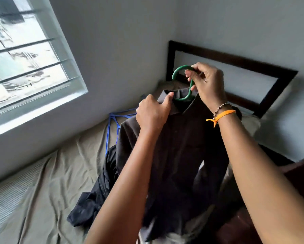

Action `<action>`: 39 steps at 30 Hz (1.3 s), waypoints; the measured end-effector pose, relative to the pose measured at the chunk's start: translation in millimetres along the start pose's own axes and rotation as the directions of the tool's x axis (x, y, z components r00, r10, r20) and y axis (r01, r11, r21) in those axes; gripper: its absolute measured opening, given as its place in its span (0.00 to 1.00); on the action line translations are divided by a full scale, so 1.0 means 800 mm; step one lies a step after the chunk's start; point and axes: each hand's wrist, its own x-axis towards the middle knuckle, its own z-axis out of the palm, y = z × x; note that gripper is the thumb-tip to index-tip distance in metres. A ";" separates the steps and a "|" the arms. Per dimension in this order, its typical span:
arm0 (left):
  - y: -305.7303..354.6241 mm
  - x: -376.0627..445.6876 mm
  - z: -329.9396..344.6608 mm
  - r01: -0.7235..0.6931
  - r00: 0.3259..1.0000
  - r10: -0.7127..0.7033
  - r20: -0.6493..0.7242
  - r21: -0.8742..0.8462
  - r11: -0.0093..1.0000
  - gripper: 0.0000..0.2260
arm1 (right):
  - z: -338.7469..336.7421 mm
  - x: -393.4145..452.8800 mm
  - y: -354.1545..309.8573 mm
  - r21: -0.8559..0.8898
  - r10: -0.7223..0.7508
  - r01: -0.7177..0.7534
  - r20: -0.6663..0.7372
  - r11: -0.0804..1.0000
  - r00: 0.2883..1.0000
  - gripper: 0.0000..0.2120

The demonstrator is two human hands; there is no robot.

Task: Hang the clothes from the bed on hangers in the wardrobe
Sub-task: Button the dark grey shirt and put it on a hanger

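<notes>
— Both forearms fill the near view; what are the hands doing?

— My right hand [206, 83] has its fingers clamped on the hook of the green hanger [180, 73], holding it up over the bed [42, 182]. My left hand [153, 113] pinches the collar of the dark shirt [183, 147], thumb tucked inside the neck opening.

— Is the shirt on the hanger?

— It hangs from it, draping down between my arms, above the olive sheet.

— Anything else on the bed?

— Another dark garment [94, 196] lies crumpled near the middle, and a blue hanger [112, 124] lies toward the wall-side edge, near the headboard [235, 59].
</notes>
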 end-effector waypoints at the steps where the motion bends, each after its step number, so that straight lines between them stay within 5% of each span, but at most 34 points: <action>1: 0.010 -0.008 -0.016 -0.009 1.000 0.009 0.025 -0.019 1.000 0.29 | -0.015 -0.003 -0.021 -0.006 -0.016 0.016 -0.011 1.000 1.000 0.09; 9: 0.075 -0.083 -0.096 -0.146 0.985 0.159 0.060 -0.182 0.972 0.19 | -0.117 -0.042 -0.142 -0.082 -0.067 0.053 -0.176 0.995 0.982 0.10; 13: 0.107 -0.109 -0.111 -0.128 0.986 0.156 0.065 -0.323 0.938 0.24 | -0.167 -0.050 -0.188 -0.129 -0.093 0.061 -0.262 0.990 0.961 0.15; 19: 0.147 -0.159 -0.111 -0.098 0.943 0.299 0.146 -0.736 0.670 0.06 | -0.249 -0.064 -0.239 -0.265 -0.120 0.039 -0.296 0.964 0.948 0.15; 23: 0.183 -0.205 -0.104 -0.036 0.866 0.434 0.247 -0.835 0.548 0.08 | -0.315 -0.096 -0.256 -0.386 -0.122 -0.050 -0.408 0.921 0.905 0.13; 29: 0.232 -0.318 -0.094 -0.012 0.651 0.677 0.343 -0.887 0.461 0.10 | -0.440 -0.173 -0.297 -0.547 -0.196 -0.175 -0.553 0.819 0.810 0.16; 36: 0.262 -0.487 -0.066 -0.170 0.152 0.888 0.434 -0.874 0.456 0.13 | -0.574 -0.323 -0.378 -0.655 -0.257 -0.381 -0.664 0.653 0.702 0.12; 39: 0.274 -0.575 -0.057 -0.256 0.069 0.881 0.469 -0.845 0.470 0.14 | -0.618 -0.403 -0.421 -0.669 -0.292 -0.452 -0.699 0.590 0.653 0.11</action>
